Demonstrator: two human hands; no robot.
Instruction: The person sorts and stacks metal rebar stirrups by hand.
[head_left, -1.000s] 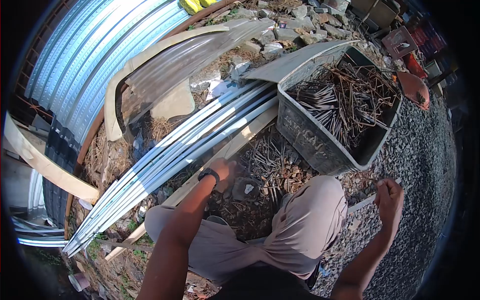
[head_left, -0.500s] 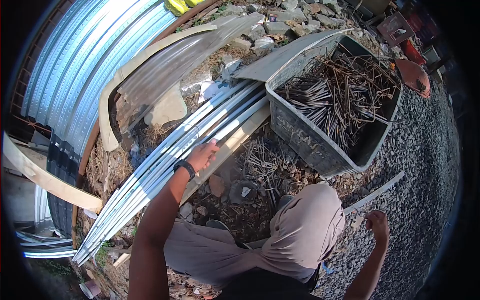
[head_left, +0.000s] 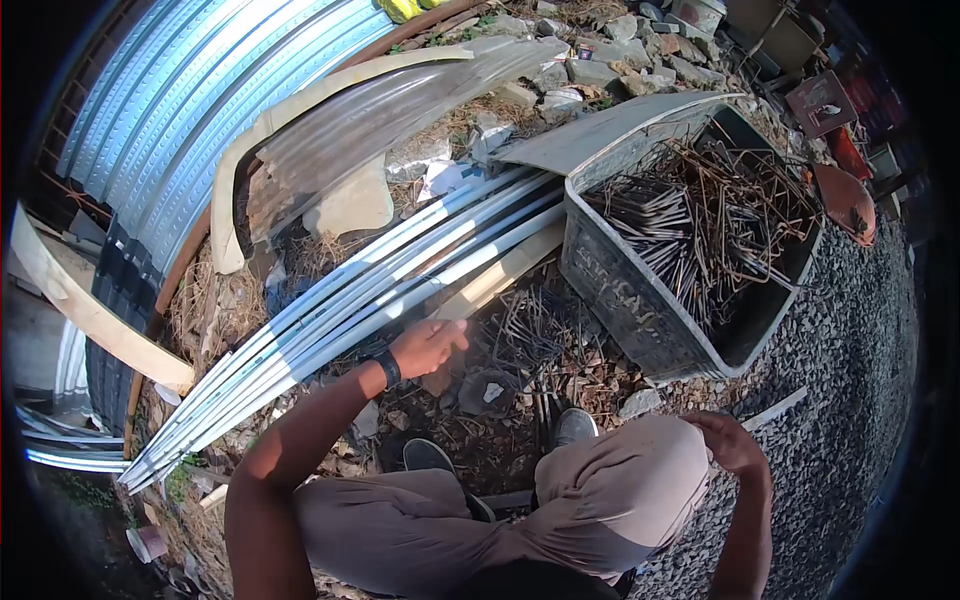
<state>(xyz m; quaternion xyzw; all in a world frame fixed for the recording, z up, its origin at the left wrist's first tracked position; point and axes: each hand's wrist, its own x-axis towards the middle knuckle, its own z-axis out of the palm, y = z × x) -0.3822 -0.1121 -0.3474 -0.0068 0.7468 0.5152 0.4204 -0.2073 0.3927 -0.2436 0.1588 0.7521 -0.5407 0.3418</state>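
Note:
My left hand (head_left: 428,348), with a dark watch on its wrist, hovers near the wooden plank (head_left: 500,278) beside the long pale pipes (head_left: 330,315). Its fingers look bent together, and whether anything is between them is too small to tell. My right hand (head_left: 725,442) is at my right knee, fingers apart and nothing seen in it. Ahead to the right stands a grey-green crate (head_left: 640,305) full of bent metal rods (head_left: 700,225). More bent rods (head_left: 535,325) lie on the ground in front of my shoes.
Gravel (head_left: 850,350) covers the right side, with a thin strip (head_left: 775,408) on it. Corrugated sheets (head_left: 200,120) and a translucent panel (head_left: 370,110) lie at the upper left. Broken stones (head_left: 600,70) lie behind the crate. A curved board (head_left: 90,310) is far left.
My left hand moved off the pipes and back toward the plank's near side. My right hand moved in to my right knee, its fingers spreading. The view shifted slightly.

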